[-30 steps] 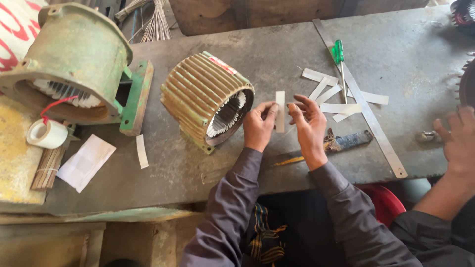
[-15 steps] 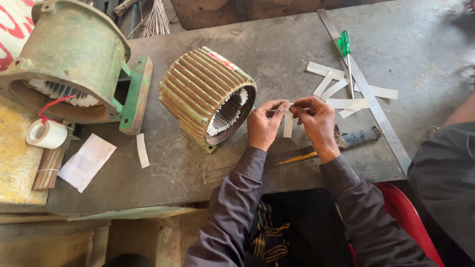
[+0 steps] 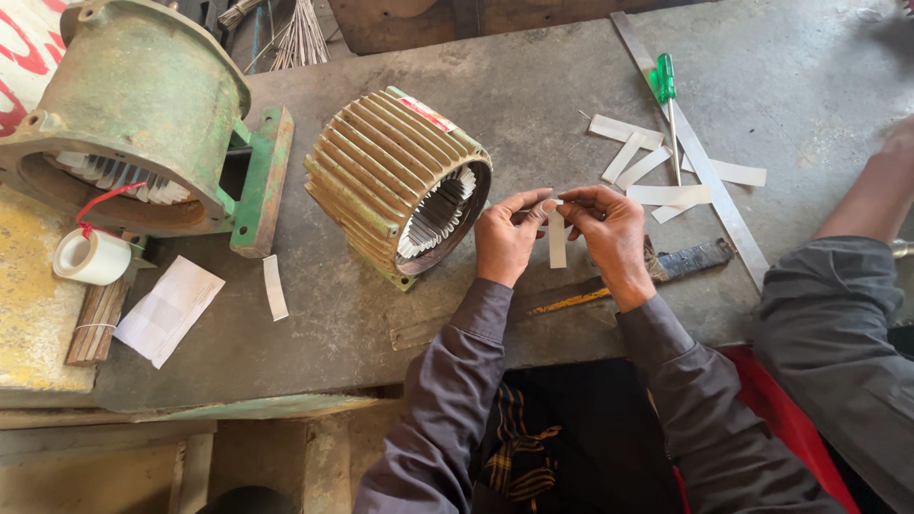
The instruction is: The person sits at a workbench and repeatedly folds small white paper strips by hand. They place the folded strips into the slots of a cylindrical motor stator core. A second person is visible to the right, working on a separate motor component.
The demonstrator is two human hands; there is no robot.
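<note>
While a white tape roll (image 3: 91, 256) and a folded paper (image 3: 169, 309) lie at nine o'clock, the big green housing (image 3: 133, 105) sits at ten. Near the middle rests a ribbed stator (image 3: 400, 186) on its side, its open end toward four o'clock. Just right of it, the left hand (image 3: 505, 238) and right hand (image 3: 609, 233) pinch the top of a white strip (image 3: 557, 238) between fingertips, above the bench (image 3: 533, 86). More strips (image 3: 666, 194), a green screwdriver (image 3: 665, 86) and a steel ruler (image 3: 700, 162) lie at two o'clock. Another person's sleeve (image 3: 838, 324) enters at three.
</note>
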